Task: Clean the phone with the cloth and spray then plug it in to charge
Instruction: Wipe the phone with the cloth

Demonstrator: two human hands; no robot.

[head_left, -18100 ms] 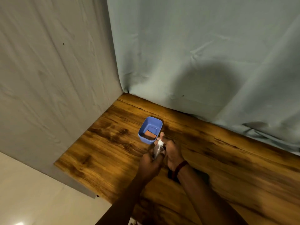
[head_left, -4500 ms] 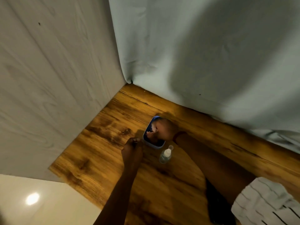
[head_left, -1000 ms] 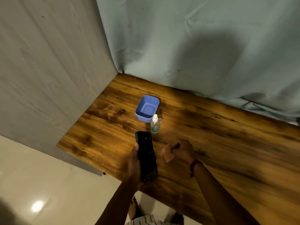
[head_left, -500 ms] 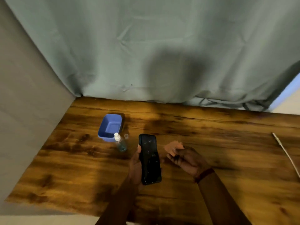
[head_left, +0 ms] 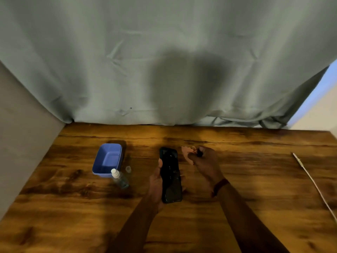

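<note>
My left hand (head_left: 156,181) holds a black phone (head_left: 171,175) screen up above the wooden table (head_left: 237,198), near its middle. Just right of the phone's top end, my right hand (head_left: 205,161) pinches a small pinkish cloth (head_left: 187,152). The cloth is beside the phone and apart from it. A small clear spray bottle (head_left: 119,178) with a white nozzle stands left of the phone, and its clear cap (head_left: 128,169) sits next to it. A white charging cable (head_left: 313,183) lies along the table's right side.
A blue plastic tub (head_left: 107,159) sits behind the spray bottle, with nothing seen inside. A grey-green curtain (head_left: 164,61) hangs along the table's back edge. A pale wall panel (head_left: 23,139) closes the left side.
The view has swung right, from the table's left corner to face the curtain. My hands have kept the phone and cloth, and my right hand has lifted the cloth beside the phone's top.
</note>
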